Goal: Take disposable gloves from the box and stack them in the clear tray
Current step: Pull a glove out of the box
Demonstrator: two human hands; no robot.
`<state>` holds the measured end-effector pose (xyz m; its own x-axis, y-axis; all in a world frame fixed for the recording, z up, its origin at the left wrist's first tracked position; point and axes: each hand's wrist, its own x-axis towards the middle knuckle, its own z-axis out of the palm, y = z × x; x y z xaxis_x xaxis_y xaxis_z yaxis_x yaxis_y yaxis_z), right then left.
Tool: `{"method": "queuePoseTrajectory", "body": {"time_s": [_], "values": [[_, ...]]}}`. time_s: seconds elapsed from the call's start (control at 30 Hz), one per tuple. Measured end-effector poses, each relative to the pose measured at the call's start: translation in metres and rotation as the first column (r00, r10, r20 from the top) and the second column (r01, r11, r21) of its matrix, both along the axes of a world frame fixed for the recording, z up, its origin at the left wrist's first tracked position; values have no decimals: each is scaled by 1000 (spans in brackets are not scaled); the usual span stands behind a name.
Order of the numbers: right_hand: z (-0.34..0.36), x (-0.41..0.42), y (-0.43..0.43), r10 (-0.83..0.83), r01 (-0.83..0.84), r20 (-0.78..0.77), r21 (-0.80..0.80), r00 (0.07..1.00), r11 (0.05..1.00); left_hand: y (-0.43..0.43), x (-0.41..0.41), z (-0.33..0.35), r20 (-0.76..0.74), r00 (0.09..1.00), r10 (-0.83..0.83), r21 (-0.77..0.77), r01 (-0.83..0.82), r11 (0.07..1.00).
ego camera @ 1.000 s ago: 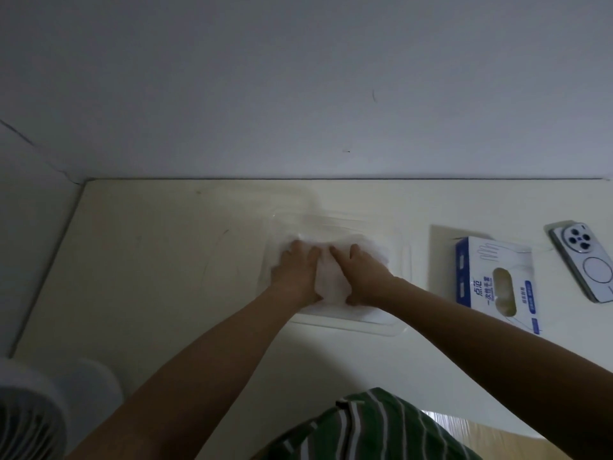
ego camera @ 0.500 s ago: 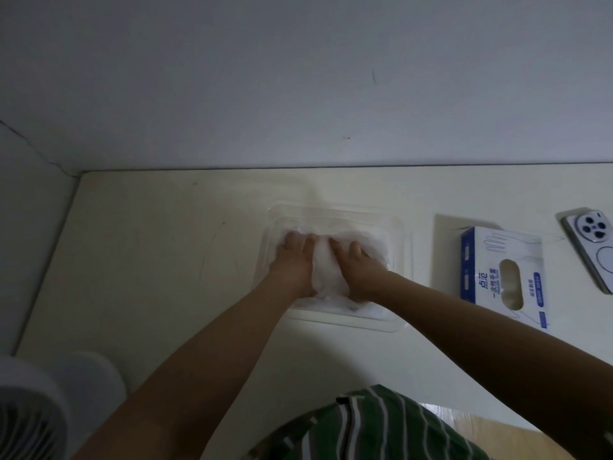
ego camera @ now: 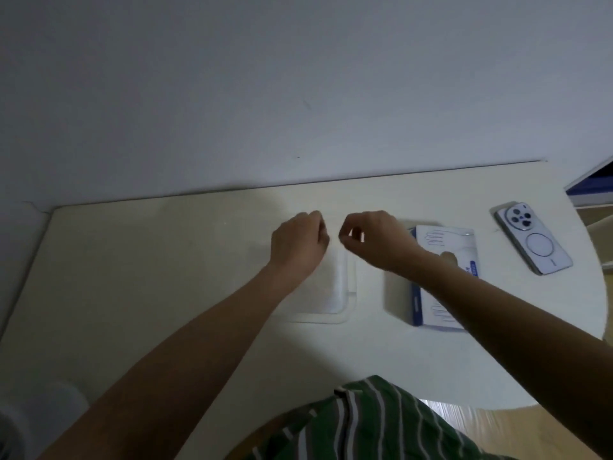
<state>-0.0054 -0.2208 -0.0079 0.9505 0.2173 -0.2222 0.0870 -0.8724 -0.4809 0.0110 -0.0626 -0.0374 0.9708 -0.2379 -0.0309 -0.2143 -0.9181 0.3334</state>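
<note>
Gloves (ego camera: 338, 287): pale stack lying in the clear tray (ego camera: 350, 318), mid-table. Left hand (ego camera: 298, 242), right hand (ego camera: 376, 242): hovering over the tray's far end, fingers curling into pinches; whether any film is being pinched, cannot tell. Step, judged: stacking. Next move is calling for a reach to the box (ego camera: 441, 240), just beside the tray, to draw out one glove. Phone (ego camera: 534, 240): lying beyond the box.

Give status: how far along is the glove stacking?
Done: white gloves lie in the clear tray. In hand: left hand and right hand hover over it, fingers curled; whether they pinch anything is unclear. Left: likely more pulls from the box, contents unseen.
</note>
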Motion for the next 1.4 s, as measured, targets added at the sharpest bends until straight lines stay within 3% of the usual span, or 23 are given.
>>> {"method": "queuePoseTrajectory", "body": {"time_s": [0.1, 0.2, 0.33, 0.43, 0.67, 0.77, 0.93, 1.0, 1.1, 1.2, 1.27, 1.4], "values": [[-7, -11, -59, -164, 164, -1, -25, 987, 986, -51, -5, 13, 26, 987, -156, -135, 158, 978], [-30, -33, -112, -262, 254, -45, -143, 964, 957, -101, -14, 8, -64, 957, -284, -201, 266, 943], [-62, -56, -146, -286, 233, -145, -301, 947, 925, -149, -25, -21, -343, 853, -394, -163, 359, 919], [-81, -63, -151, -232, 155, -140, -415, 963, 897, -171, -32, -43, -450, 801, -395, -98, 395, 913], [-93, -57, -157, -181, 116, -94, -472, 979, 874, -180, -36, -61, -364, 868, -336, 7, 364, 931], [-91, -58, -167, -178, 147, -52, -368, 983, 918, -183, -38, -62, -367, 869, -333, 31, 370, 929], [-75, -61, -186, -247, 235, 59, 164, 967, 958, -183, -36, -63, -380, 862, -335, -2, 361, 932], [-62, -60, -188, -314, 292, 10, 338, 949, 895, -183, -36, -62, -389, 858, -334, -3, 361, 933], [-45, -55, -189, -449, 466, -173, 540, 876, 701, -179, -32, -57, -435, 818, -375, -90, 376, 922], [-32, -52, -186, -474, 510, -230, 587, 850, 629, -164, -24, -44, -498, 770, -400, -404, 202, 892], [-28, -51, -182, -491, 529, -242, 589, 837, 611, -154, -21, -32, -484, 777, -404, -596, 46, 802], [-29, -40, -165, -588, 623, -254, 512, 768, 591, -142, -19, -13, -450, 783, -430, -717, -30, 696]]}}
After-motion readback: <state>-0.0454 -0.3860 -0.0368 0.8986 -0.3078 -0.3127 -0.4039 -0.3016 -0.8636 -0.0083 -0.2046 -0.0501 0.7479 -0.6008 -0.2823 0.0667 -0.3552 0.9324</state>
